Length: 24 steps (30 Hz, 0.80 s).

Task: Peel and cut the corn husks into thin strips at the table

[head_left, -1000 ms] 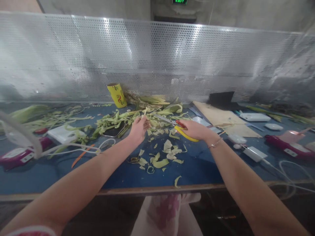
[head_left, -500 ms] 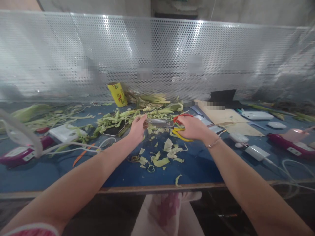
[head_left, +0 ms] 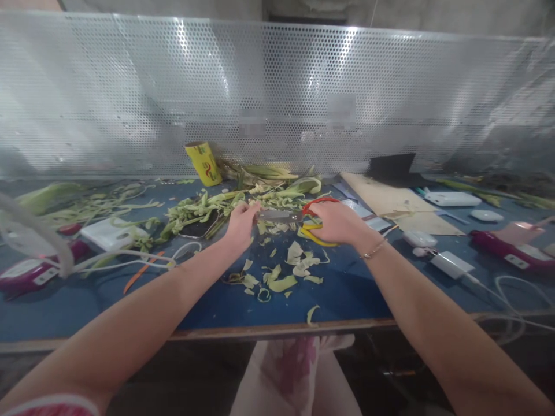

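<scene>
My right hand [head_left: 340, 222] grips scissors [head_left: 280, 215] with a red and a yellow handle loop. Their metal blades point left, toward my left hand [head_left: 241, 224]. The fingers of that hand are pinched together at the blade tips; what they hold is too small and hidden to make out. Just behind and left of it lies a pile of green stalks or buds [head_left: 203, 209]. Pale green peelings [head_left: 281, 283] are scattered on the blue tabletop [head_left: 342, 300] below the blades.
A yellow tube [head_left: 203, 163] stands tilted against the perforated metal screen [head_left: 286, 75]. Purple power strips [head_left: 514, 251], white chargers [head_left: 451, 266] and cables lie at both sides. Brown cardboard [head_left: 385, 196] lies right of centre. An orange strip [head_left: 143, 271] rests near my left forearm.
The camera view has shifted slightly. The scissors' handle loops look a little farther apart, while both hands stay in nearly the same place.
</scene>
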### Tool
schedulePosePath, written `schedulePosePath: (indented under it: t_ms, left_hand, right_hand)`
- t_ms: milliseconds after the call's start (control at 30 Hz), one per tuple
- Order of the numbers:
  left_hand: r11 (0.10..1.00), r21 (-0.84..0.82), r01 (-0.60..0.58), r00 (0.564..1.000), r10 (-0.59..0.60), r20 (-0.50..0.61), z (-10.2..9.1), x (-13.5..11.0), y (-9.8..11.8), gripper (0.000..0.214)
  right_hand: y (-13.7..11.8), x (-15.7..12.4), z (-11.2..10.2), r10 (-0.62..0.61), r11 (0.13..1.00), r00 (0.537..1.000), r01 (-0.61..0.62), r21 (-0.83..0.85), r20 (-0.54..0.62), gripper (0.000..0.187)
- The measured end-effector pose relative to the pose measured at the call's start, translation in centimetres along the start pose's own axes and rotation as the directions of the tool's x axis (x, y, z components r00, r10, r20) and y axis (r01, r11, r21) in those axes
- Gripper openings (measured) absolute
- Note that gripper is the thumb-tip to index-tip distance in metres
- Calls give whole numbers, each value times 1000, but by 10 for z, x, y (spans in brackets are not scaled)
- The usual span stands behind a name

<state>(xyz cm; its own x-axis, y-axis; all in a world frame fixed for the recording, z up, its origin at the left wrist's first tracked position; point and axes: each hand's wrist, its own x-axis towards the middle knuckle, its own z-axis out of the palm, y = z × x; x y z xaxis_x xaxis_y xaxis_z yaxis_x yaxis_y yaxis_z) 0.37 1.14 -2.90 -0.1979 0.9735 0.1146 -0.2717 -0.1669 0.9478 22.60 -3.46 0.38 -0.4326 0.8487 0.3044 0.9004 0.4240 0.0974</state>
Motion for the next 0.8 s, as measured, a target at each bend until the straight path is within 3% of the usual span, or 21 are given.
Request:
schedulePosePath:
  t_ms: [367,800]
  left_hand:
    - [996,86,-21,999,23,-24,-3,4,-7,37]
    - [998,58,15,999,-14,-31,-1,3,-6,38]
  right_hand:
    - [2,2,3,-17,1000,1000,17,-5,5,36]
    - [0,1,-2,12,1000,1000,-12,18,7,40]
